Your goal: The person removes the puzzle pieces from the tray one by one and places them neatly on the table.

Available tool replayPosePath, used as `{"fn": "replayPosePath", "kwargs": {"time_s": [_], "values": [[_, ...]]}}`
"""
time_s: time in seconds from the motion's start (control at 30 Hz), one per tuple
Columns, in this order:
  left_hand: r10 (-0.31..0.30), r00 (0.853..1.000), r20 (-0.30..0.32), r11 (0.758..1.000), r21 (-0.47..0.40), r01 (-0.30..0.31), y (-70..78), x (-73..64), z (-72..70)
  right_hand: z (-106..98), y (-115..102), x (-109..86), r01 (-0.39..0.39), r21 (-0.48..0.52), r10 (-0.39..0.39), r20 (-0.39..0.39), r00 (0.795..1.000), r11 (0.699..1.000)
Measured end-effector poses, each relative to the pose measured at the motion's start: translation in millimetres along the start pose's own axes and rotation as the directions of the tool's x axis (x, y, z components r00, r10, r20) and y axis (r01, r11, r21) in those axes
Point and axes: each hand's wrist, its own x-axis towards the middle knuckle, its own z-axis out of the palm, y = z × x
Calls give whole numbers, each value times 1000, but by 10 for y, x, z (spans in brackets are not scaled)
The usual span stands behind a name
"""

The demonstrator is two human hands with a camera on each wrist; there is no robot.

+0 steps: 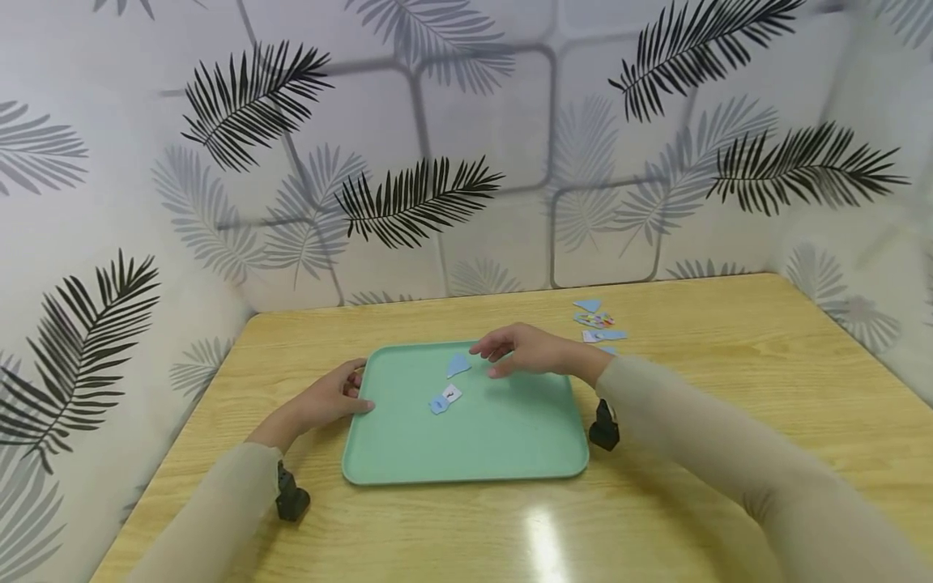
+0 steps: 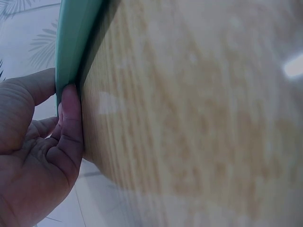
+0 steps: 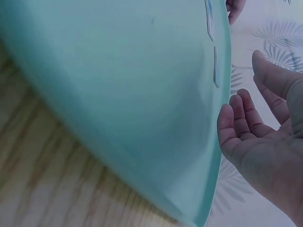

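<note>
A pale green tray (image 1: 466,453) lies on the wooden table. My left hand (image 1: 331,398) grips its left rim, thumb over the edge and fingers at the outer side; the left wrist view shows the rim pinched there. Inside the tray are a flat light-blue piece (image 1: 458,365), roughly triangular, and below it a white-and-blue piece (image 1: 446,398) with small printed marks. My right hand (image 1: 521,350) hovers over the tray's back right part, close to the triangular piece but apart from it. Its fingers are relaxed and hold nothing, as the right wrist view (image 3: 270,137) also shows.
On the table (image 1: 700,348), behind and right of the tray, several flat pieces lie in a column: a blue triangle (image 1: 588,305), a multicoloured piece (image 1: 594,320), a white-and-blue strip (image 1: 604,335) and one partly hidden by the right arm. A leaf-patterned wall covering (image 1: 481,243) stands behind.
</note>
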Motion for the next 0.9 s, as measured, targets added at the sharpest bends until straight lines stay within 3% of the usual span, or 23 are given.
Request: {"fn": "replayPosePath", "kwargs": {"time_s": [0.37,0.9], "values": [[26,1000,10,1000,-16,-25,40,3,-3,24,46,260,-39,-14,39,-5,999,999],[-11,1000,7,999,-30,12,18,-5,-2,68,-12,474,-70,-62,70,1,998,996]]}}
